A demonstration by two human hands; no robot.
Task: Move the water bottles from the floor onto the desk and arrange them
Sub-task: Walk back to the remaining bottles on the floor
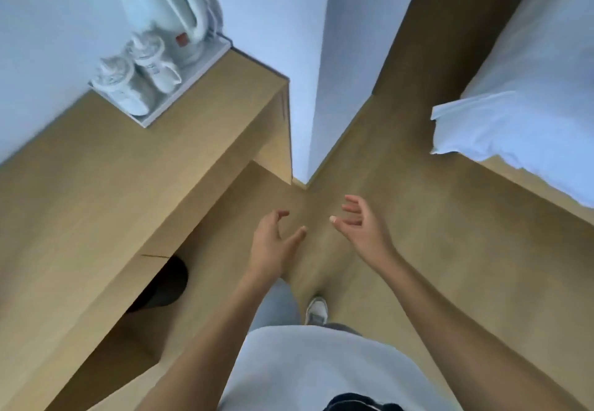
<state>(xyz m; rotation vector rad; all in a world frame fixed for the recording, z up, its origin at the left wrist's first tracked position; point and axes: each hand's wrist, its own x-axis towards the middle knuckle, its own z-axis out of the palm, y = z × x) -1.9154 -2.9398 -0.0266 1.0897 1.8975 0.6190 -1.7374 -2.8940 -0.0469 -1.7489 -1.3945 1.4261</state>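
I'm holding both hands out over the floor (418, 217) beside the desk (96, 201) — left hand (273, 243) and right hand (360, 227) spread, fingers loose, gripping nothing, seemingly readying to grab. No water bottles showing anywhere — I'm guessing they're out of shot.

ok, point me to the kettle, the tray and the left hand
kettle (160, 8), head view, on its white body
tray (146, 120), head view, on its near rim
left hand (273, 243), head view, on the back of the hand

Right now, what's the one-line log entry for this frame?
left hand: open, empty | right hand: open, empty | both over floor | desk: tray, kettle, cups | bottles: none visible
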